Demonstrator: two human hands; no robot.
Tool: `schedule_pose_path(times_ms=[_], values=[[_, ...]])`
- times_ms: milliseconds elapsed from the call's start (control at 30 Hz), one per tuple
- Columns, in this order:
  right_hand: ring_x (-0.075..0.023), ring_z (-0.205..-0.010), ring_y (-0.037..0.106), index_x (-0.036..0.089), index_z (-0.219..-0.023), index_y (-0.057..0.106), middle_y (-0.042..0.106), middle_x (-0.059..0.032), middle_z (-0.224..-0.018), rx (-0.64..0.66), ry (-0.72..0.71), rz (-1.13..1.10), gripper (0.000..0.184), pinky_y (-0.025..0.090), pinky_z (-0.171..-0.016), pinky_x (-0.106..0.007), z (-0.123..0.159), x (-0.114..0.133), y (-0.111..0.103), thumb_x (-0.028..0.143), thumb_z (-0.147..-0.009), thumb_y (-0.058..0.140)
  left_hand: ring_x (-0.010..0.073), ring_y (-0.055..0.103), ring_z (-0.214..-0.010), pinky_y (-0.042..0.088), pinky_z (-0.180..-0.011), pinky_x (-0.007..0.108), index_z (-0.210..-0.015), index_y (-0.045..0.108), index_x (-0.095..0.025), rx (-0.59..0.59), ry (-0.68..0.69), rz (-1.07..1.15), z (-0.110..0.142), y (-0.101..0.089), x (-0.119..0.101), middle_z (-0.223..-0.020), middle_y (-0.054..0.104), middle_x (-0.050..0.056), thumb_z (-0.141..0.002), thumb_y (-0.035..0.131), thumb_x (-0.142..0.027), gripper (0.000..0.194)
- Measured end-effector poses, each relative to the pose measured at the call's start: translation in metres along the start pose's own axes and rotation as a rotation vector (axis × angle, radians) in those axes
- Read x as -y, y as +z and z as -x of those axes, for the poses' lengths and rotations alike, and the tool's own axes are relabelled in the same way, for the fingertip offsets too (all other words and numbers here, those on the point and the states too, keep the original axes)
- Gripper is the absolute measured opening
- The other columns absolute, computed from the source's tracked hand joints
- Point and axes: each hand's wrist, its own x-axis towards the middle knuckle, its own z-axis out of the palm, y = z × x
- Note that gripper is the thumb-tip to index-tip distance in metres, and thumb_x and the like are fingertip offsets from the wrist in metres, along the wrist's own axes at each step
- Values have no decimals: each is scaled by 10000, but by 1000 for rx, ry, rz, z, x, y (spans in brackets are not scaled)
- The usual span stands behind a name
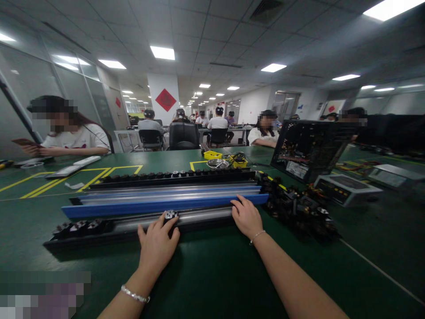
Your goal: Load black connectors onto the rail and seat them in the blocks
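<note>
A long rail fixture lies across the green table (212, 274): a blue strip (159, 206) in the middle, a near black rail (99, 230) with a grey bar, and a far black rail (172, 176) lined with small black parts. My left hand (156, 246) pinches a small black-and-white part (170, 215) on the near rail's grey bar. My right hand (246, 217) rests with curled fingers on the right end of the near rail, beside the blue strip. A few black parts (81, 227) sit on the near rail's left end.
A heap of black parts (299, 208) lies right of the rail. Behind it stand an open black computer case (308, 150), a grey device (345, 188), yellow trays (212, 154) and a metal bowl (217, 164). A person (71, 133) sits at the far left; others sit further back.
</note>
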Motion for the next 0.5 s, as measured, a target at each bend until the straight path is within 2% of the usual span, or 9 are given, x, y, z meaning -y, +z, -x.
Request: schedule_pose_path(times_ms=[200, 500], values=[[-226, -1129, 461, 240, -1112, 617, 490, -57, -1301, 3, -5, -5, 364, 382, -933, -358, 0, -1, 0, 298, -865, 356, 272, 493, -1146, 118, -1018, 629, -1154, 586, -316, -3, 72, 31, 1, 3, 1, -1348, 476, 77, -822, 406, -329, 378], [-227, -1135, 459, 235, -1113, 614, 494, -60, -1295, -5, -8, -8, 369, 381, -935, -359, 0, -2, 1, 306, -871, 345, 242, 517, -1120, 92, -1041, 614, -1142, 527, -270, -10, 135, 177, 1, 9, 4, -1364, 459, 67, -774, 428, -230, 383]])
